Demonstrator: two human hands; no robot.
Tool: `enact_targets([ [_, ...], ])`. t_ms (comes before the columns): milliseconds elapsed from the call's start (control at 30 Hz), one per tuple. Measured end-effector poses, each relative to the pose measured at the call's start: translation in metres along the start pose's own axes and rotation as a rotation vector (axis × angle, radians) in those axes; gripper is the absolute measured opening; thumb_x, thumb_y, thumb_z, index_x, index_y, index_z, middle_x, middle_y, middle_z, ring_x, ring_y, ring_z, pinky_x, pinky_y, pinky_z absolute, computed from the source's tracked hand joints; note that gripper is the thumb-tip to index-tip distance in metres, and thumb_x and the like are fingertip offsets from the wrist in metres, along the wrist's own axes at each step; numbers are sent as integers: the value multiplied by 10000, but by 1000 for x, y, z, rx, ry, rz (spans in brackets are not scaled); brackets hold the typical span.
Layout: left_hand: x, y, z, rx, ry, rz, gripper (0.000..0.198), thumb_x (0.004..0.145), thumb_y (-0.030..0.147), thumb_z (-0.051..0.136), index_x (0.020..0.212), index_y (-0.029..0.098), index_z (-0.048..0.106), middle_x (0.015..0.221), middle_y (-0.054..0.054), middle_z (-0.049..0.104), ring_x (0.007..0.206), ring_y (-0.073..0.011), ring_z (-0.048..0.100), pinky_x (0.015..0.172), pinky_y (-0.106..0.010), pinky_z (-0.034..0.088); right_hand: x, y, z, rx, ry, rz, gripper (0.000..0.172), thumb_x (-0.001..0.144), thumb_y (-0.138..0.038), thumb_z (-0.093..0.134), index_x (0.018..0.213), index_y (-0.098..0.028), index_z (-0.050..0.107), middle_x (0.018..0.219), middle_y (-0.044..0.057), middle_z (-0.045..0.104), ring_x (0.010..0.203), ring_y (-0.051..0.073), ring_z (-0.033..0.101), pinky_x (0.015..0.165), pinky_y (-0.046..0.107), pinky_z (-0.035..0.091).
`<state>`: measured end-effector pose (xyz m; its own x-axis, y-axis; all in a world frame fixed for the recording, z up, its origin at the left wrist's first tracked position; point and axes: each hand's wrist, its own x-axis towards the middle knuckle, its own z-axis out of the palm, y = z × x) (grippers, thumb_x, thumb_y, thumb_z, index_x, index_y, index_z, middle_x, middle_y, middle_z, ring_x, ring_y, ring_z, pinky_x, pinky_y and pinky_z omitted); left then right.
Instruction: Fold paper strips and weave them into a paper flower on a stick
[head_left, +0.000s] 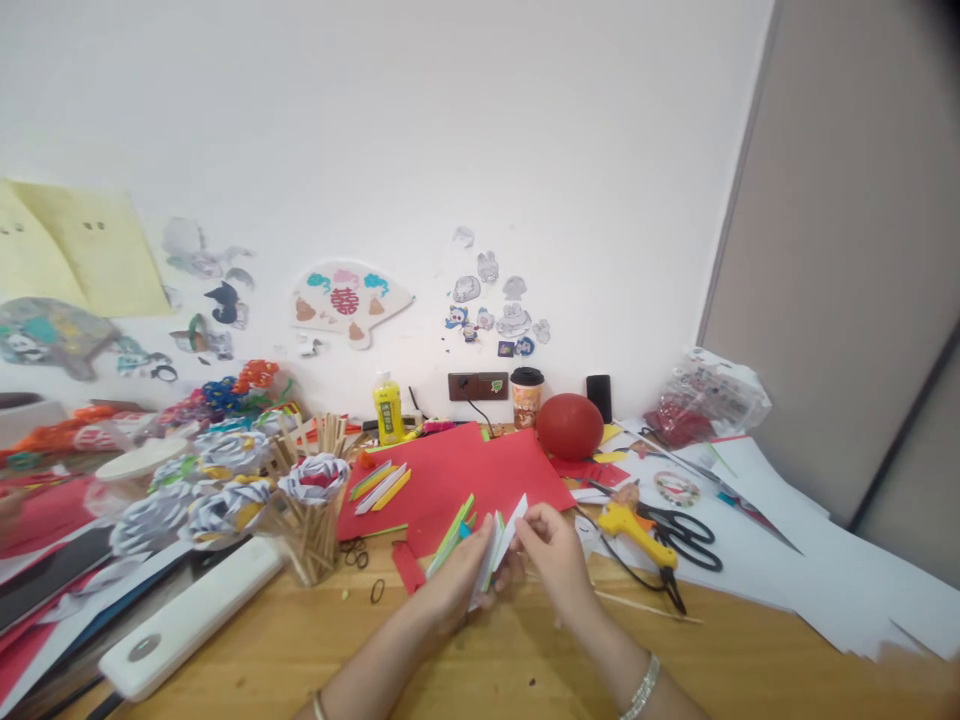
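Observation:
My left hand (pixel 455 590) grips a bundle of folded paper strips (pixel 480 540), green, white and yellow, held just above the wooden table (pixel 487 660). My right hand (pixel 556 555) pinches the top of a white strip in that bundle with fingertips together. A bracelet sits on my right wrist. Behind the hands lies a large red paper sheet (pixel 457 470) carrying a few loose folded strips (pixel 381 487).
A yellow glue gun (pixel 637 530) and black scissors (pixel 686 535) lie to the right on white sheets. Paper flowers on sticks (pixel 307 510) stand at left beside a white box (pixel 187 615). A red ball (pixel 570 425), cup and yellow bottle (pixel 388 408) stand near the wall.

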<state>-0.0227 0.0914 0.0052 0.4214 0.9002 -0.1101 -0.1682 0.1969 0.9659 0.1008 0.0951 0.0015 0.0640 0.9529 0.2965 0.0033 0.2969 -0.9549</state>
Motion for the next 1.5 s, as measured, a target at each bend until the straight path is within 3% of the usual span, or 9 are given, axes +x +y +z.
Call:
enact_targets([
  [133, 2, -7, -3, 70, 22, 38, 517, 748, 617, 371, 608, 144, 526, 431, 19, 447, 340, -46, 293, 337, -184, 115, -4, 4, 6, -186, -32, -38, 183, 738, -281, 487, 587, -194, 431, 465, -59, 431, 437, 118, 458, 449, 219, 350],
  [267, 4, -6, -3, 15, 4, -14, 472, 740, 618, 387, 621, 171, 479, 359, 63, 385, 276, -43, 272, 327, -189, 144, -5, 3, 6, -410, 66, -194, 27, 669, -169, 531, 644, -177, 528, 670, -4, 502, 650, 151, 492, 597, 247, 393],
  [400, 4, -2, -2, -37, 9, -87, 434, 713, 637, 411, 696, 204, 414, 346, 110, 341, 254, -40, 249, 323, -172, 197, -5, 3, 4, -393, 34, -275, 276, 673, -114, 526, 932, -187, 585, 847, 31, 530, 767, 165, 503, 699, 270, 416],
  [667, 2, 5, 2, -77, 45, -40, 433, 712, 623, 433, 698, 191, 426, 351, 127, 316, 241, -15, 191, 291, -148, 190, -11, 1, 4, -491, -88, -404, 312, 756, -147, 486, 1044, -213, 586, 899, 53, 530, 851, 181, 509, 776, 297, 416],
  [867, 9, 5, -3, -207, 108, 64, 431, 693, 592, 498, 622, 184, 379, 377, 112, 332, 278, -13, 234, 311, -141, 148, -14, 5, 6, -595, -268, -415, 879, 563, -279, 725, 1323, -271, 283, 1187, 71, 409, 1090, 256, 395, 911, 364, 355],
  [967, 12, 2, -5, -264, 101, 15, 437, 684, 592, 513, 617, 184, 374, 368, 115, 304, 287, -17, 248, 328, -141, 175, -14, 13, 8, -676, -273, -447, 974, 530, -284, 752, 1347, -267, 222, 1205, 86, 400, 1079, 274, 392, 907, 396, 351],
  [1233, 10, 7, -9, -234, 60, -12, 442, 702, 585, 498, 604, 180, 351, 401, 117, 291, 288, 0, 206, 321, -133, 121, -8, 11, 3, -666, -307, -468, 890, 605, -301, 706, 1348, -228, 222, 1240, 91, 387, 1118, 243, 375, 937, 358, 332],
  [1400, 9, 23, -25, -205, 70, 115, 383, 721, 546, 507, 689, 188, 376, 448, 117, 321, 297, 2, 172, 299, -123, 132, 19, -4, -36, -880, -311, -382, 289, 752, -195, 550, 1039, -206, 590, 995, 63, 589, 947, 195, 498, 826, 305, 378],
  [1500, 11, 26, -34, -209, 97, 89, 400, 723, 574, 477, 675, 195, 358, 436, 121, 273, 300, -6, 148, 294, -125, 112, 29, -4, -58, -1116, -370, -316, 203, 699, -71, 524, 773, -190, 671, 783, 61, 634, 803, 191, 532, 702, 273, 380],
])
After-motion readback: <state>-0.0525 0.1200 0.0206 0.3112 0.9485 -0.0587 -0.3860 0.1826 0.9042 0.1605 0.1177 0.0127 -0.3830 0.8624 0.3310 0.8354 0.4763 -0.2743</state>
